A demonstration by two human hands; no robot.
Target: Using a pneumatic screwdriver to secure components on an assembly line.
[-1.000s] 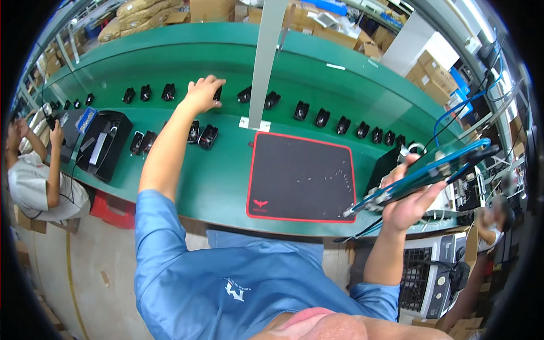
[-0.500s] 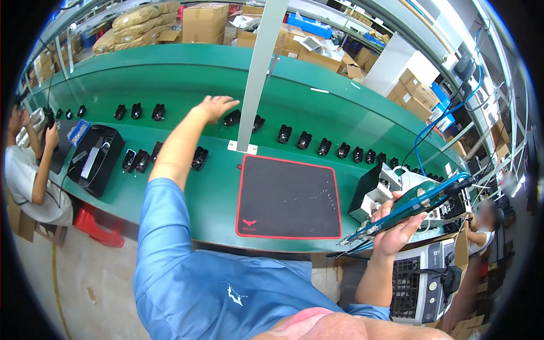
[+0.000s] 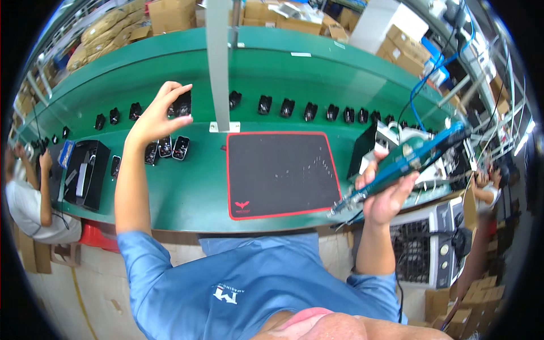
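Note:
My left hand (image 3: 156, 116) is raised over the green bench left of the metal post. Its thumb and fingers are closed round a small black plastic housing (image 3: 182, 104). In my right hand (image 3: 384, 198) lies a teal power screwdriver (image 3: 399, 161), slanting with its tip down to the left and its rear end up to the right. The thumb and fingers on it are loosely curled. Between the hands, a black mat with a red border (image 3: 280, 175) lies on the bench. Below my left hand stand more black housings (image 3: 181, 147) with small parts inside.
A row of black housings (image 3: 287, 107) runs along the back of the bench (image 3: 192, 198). The upright metal post (image 3: 218, 68) rises behind the mat. A black open box (image 3: 88, 173) stands at left, near a co-worker (image 3: 37, 198). An air cooler (image 3: 428, 243) is at right.
My left hand has taken a black housing from beside the post and drawn it left. My right hand still holds the screwdriver. The whole view has shifted a little.

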